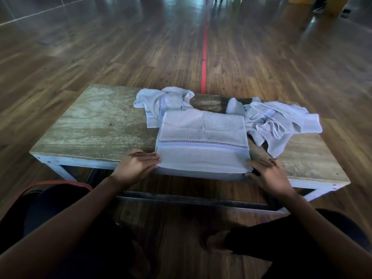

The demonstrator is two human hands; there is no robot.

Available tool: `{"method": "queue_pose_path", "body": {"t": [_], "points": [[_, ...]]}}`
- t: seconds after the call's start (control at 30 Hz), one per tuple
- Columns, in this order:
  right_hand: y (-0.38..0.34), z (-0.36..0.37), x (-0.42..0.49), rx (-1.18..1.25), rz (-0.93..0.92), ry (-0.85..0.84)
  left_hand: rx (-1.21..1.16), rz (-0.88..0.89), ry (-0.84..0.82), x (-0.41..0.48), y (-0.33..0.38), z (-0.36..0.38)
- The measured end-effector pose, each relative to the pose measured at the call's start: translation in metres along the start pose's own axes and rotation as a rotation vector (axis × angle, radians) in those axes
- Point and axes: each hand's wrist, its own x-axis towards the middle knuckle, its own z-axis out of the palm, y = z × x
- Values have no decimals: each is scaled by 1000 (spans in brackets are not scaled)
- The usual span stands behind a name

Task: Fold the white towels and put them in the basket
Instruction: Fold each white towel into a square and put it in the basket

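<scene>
Where the near edge of the flat towel (203, 133) droops over the front of the tabletop (90, 127), both hands hold it by its corners. The left hand (138, 162) pinches the towel's near left corner, fingers laid along the top and thumb beneath. The right hand (267, 174) pinches the near right corner in the same way. The flat towel lies smooth, and its woven border stripe runs across it close to the hands. Behind its far left corner sits a crumpled towel (163, 103), partly tucked under it. At its right side lies a towel heap (279, 121), touching its right edge. Beyond the flat towel a red line (204, 57) runs away across the wooden floor (100, 53).
</scene>
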Motion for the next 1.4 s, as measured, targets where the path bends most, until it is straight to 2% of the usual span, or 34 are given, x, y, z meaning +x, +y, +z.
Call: {"method": "queue_pose_path", "body": {"t": [0.17,0.43,0.5,0.63,0.73,0.93,1.03,1.13,1.2,1.27,1.4], "points": [[-7,-8,-3,15,-66,18,26,42,-10,1,2,-15],[10,-65,16,120,-62,-185,35,216,-180,32,3,-66],[9,-98,38,114,-74,-207,31,172,-232,56,1,-94],[6,-171,91,-23,-151,-120,-78,-88,-335,118,-15,-159],[5,-224,133,-154,-47,-219,-67,-101,-273,171,-24,-213],[-3,-308,186,-123,47,5,87,-148,-127,235,-24,-297],[-8,-335,199,-80,107,42,71,-180,-77,251,-20,-322],[-10,-360,205,43,109,-67,-121,-237,-97,255,-20,-340],[-14,-376,202,182,102,-244,-310,-308,-238,254,-21,-349],[-15,-387,199,241,106,-407,-359,-357,-381,252,-21,-356],[-14,-401,194,292,116,-558,-546,-435,-602,248,-17,-368]]}}
